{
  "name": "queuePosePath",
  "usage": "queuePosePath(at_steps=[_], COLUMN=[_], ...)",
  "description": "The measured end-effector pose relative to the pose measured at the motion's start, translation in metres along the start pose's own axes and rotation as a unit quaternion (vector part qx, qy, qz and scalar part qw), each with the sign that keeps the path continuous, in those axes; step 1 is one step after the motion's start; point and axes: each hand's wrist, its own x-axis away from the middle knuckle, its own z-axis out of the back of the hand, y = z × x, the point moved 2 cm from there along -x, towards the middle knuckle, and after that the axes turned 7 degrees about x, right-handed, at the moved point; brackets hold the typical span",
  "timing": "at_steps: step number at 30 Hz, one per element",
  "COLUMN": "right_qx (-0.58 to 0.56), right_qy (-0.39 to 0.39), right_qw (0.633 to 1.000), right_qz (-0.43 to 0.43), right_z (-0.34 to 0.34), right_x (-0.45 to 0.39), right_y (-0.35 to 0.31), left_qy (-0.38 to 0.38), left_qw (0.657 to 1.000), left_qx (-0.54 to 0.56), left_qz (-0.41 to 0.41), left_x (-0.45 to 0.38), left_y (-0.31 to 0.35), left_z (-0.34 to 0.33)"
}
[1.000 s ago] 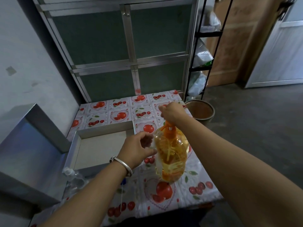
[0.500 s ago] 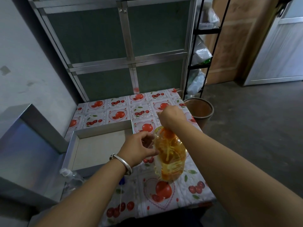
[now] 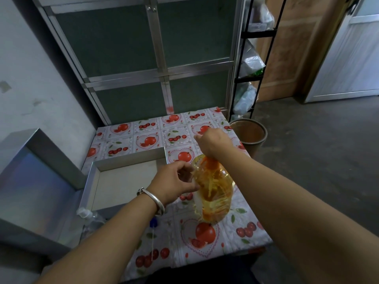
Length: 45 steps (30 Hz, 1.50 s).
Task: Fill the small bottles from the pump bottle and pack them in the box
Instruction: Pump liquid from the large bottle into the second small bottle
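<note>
The pump bottle, clear plastic full of yellow liquid with an orange top, stands on the cherry-print table. My right hand grips its orange pump head from above. My left hand is curled against the bottle's left shoulder, under the spout. It seems to pinch a small clear bottle that its fingers mostly hide. The open silver box lies left of the hands, and its inside looks bare. A small clear bottle lies at the box's near left corner.
The box's silver lid leans at the far left. A blue cap lies under my left wrist. A brown bucket stands on the floor past the table's right edge. A glass-panel cabinet and a black rack stand behind.
My right hand pushed down on the pump head, then came back up, so more of the orange neck shows again. My left hand stayed at the bottle's shoulder.
</note>
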Motion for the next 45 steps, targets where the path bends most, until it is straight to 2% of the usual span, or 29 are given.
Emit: queuePosePath(at_steps=[3,7,14,20,26,32,39,43,45], right_qx=[-0.002,-0.011,0.007,-0.007,0.017,-0.033,0.017,-0.009,-0.013], right_qy=[0.004,-0.053,0.005,-0.049,0.001,-0.069,0.002,-0.049,-0.049], right_qw=[1.0,0.998,1.0,0.998,1.0,0.997,1.0,0.998,0.998], right_qz=[-0.01,0.027,0.006,0.031,0.007,0.029,0.018,0.031,0.036], right_z=[0.0,0.006,-0.002,0.003,-0.006,0.006,-0.003,0.003,0.004], right_x=[0.002,-0.004,-0.001,-0.008,-0.005,-0.005,-0.003,-0.005,-0.005], right_y=[-0.001,-0.005,0.001,-0.003,0.002,-0.002,0.0,0.0,-0.001], left_qy=[-0.005,-0.013,-0.02,-0.02,-0.025,-0.029,-0.03,-0.037,-0.037], left_qw=[1.0,1.0,0.999,0.999,0.999,0.999,0.999,0.999,0.999], left_qx=[0.009,0.014,0.024,0.02,0.024,0.025,0.018,0.007,0.015], left_qz=[0.003,0.01,0.02,0.022,0.029,0.032,0.032,0.032,0.034], left_x=[0.002,0.0,0.001,0.002,0.003,0.005,0.004,0.005,0.005], left_y=[0.001,0.004,0.0,0.001,0.0,0.003,0.0,0.0,0.0], left_z=[0.0,0.002,0.0,0.003,-0.001,0.003,0.001,0.003,0.004])
